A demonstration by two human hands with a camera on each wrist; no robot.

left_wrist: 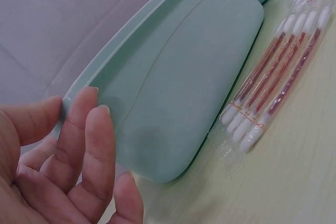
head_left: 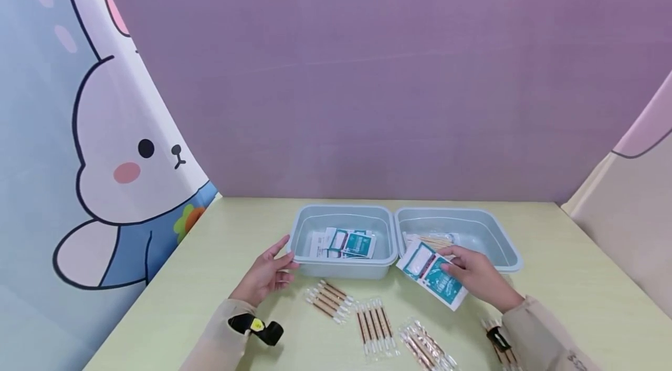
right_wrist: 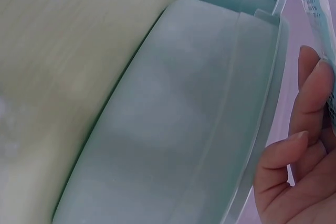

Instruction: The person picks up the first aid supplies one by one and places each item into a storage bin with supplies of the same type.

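Observation:
My right hand (head_left: 475, 272) pinches a flat white and teal packet (head_left: 443, 283) between thumb and fingers, over the front rim of the right bin (head_left: 504, 242). In the right wrist view, the packet (right_wrist: 320, 19) shows only edge-on. My left hand (head_left: 270, 275) grips the front left corner of the left bin (head_left: 341, 270), thumb and forefinger at its rim. Similar teal packets (head_left: 359, 244) lie inside that bin. Pale thin sticks (head_left: 436, 241) lie in the right bin, partly hidden behind the held packet.
Clear-wrapped bundles of brown-filled cotton swabs lie on the table in front of the bins: one left (head_left: 329, 301), one in the middle (head_left: 375, 327), one right of it (head_left: 427, 345). Another (head_left: 504, 347) is partly covered by the right wrist strap. A purple backdrop (head_left: 388, 79) stands behind.

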